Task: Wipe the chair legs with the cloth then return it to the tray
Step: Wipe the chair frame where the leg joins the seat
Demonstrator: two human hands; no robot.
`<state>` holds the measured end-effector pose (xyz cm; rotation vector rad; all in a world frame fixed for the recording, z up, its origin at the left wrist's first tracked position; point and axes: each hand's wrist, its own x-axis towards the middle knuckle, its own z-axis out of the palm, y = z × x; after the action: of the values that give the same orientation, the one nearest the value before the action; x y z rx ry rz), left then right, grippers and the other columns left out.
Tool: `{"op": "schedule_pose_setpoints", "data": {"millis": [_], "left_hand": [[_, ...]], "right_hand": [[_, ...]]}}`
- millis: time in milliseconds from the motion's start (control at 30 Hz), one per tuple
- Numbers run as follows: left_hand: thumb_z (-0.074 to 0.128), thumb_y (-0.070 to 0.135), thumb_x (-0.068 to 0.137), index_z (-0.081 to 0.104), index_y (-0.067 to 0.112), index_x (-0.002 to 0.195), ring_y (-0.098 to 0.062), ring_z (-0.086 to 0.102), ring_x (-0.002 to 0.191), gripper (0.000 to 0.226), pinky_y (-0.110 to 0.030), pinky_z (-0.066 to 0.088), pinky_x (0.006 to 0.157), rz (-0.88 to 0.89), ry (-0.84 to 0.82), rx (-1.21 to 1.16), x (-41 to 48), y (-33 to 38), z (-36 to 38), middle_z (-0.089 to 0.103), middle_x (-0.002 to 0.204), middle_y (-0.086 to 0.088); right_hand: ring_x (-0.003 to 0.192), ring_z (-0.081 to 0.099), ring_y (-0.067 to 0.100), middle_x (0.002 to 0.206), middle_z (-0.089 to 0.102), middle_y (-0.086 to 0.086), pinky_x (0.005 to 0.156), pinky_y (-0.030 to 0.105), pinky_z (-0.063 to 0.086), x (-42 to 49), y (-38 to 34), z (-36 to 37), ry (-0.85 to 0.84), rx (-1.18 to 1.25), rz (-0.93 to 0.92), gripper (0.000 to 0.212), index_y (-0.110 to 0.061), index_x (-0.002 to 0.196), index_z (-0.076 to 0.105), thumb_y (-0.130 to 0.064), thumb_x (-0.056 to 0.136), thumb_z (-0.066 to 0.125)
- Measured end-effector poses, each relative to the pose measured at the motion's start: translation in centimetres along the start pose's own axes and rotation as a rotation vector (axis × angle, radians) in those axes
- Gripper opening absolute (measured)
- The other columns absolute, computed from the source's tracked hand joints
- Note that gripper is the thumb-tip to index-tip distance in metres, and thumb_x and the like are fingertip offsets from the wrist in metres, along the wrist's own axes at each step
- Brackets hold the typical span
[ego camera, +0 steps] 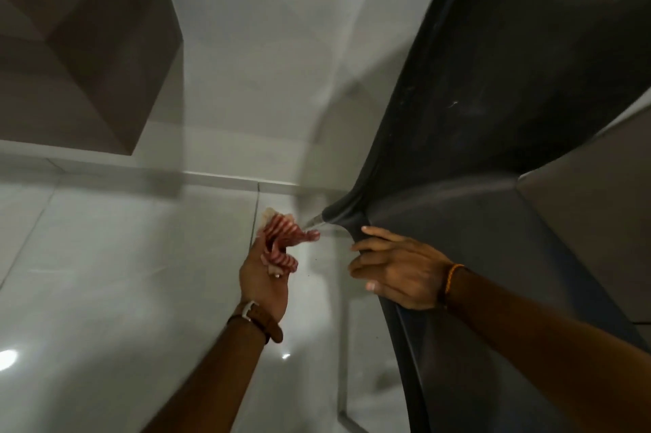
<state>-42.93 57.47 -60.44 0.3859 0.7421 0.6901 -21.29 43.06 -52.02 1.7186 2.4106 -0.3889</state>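
Note:
A dark grey plastic chair (493, 115) fills the right side of the head view, seen from above and blurred by motion. My right hand (398, 270) grips the chair's rim near its corner. My left hand (264, 274) holds a bunched red-and-white striped cloth (281, 242) just left of that corner, beside a thin metal chair leg (315, 220) that pokes out below the rim. Another pale metal leg (343, 404) shows lower down by the chair edge. No tray is in view.
Glossy white floor tiles (123, 291) spread across the lower left. A white wall (264, 63) with a skirting line stands behind. A brown cabinet or box (77, 45) occupies the upper left corner.

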Motion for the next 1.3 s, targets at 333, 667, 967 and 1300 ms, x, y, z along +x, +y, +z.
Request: {"op": "schedule_pose_setpoints", "data": {"millis": [333, 667, 967, 1300], "left_hand": [[0.045, 0.024, 0.106, 0.071, 0.010, 0.124, -0.005, 0.066, 0.062, 0.034, -0.027, 0.053, 0.068, 0.123, 0.068, 0.366, 9.9, -4.5, 3.6, 0.077, 0.087, 0.007], [0.029, 0.041, 0.103, 0.045, 0.013, 0.149, -0.021, 0.058, 0.128, 0.056, -0.011, 0.050, 0.094, 0.210, 0.049, 0.646, 10.8, -9.9, 2.5, 0.060, 0.140, -0.010], [0.032, 0.018, 0.111, 0.062, 0.024, 0.120, -0.016, 0.064, 0.099, 0.032, -0.043, 0.054, 0.096, 0.023, 0.127, 0.729, 17.8, -12.2, -3.1, 0.069, 0.113, -0.002], [0.037, 0.019, 0.095, 0.058, 0.008, 0.136, -0.021, 0.061, 0.123, 0.048, -0.043, 0.048, 0.106, 0.139, -0.067, 0.720, 12.8, -8.9, 0.4, 0.067, 0.133, -0.007]], "right_hand": [[0.136, 0.050, 0.017, 0.135, 0.067, -0.012, 0.132, 0.043, 0.012, -0.2, 1.5, 1.3, 0.038, 0.133, -0.043, 0.051, -0.026, 0.129, 0.071, -0.046, 0.110, 0.028], [0.139, 0.047, 0.011, 0.138, 0.063, -0.019, 0.132, 0.039, 0.007, 0.0, 1.8, 1.7, 0.017, 0.158, -0.049, 0.059, -0.032, 0.131, 0.068, -0.052, 0.111, 0.016], [0.140, 0.046, 0.008, 0.139, 0.061, -0.021, 0.131, 0.040, 0.014, -0.1, 1.9, 1.7, 0.064, 0.153, -0.057, 0.050, -0.034, 0.131, 0.068, -0.051, 0.110, 0.025], [0.133, 0.053, 0.016, 0.135, 0.068, -0.011, 0.131, 0.045, 0.015, 0.1, 1.0, 0.6, 0.031, 0.168, -0.027, 0.055, -0.025, 0.129, 0.072, -0.047, 0.110, 0.025]]}}
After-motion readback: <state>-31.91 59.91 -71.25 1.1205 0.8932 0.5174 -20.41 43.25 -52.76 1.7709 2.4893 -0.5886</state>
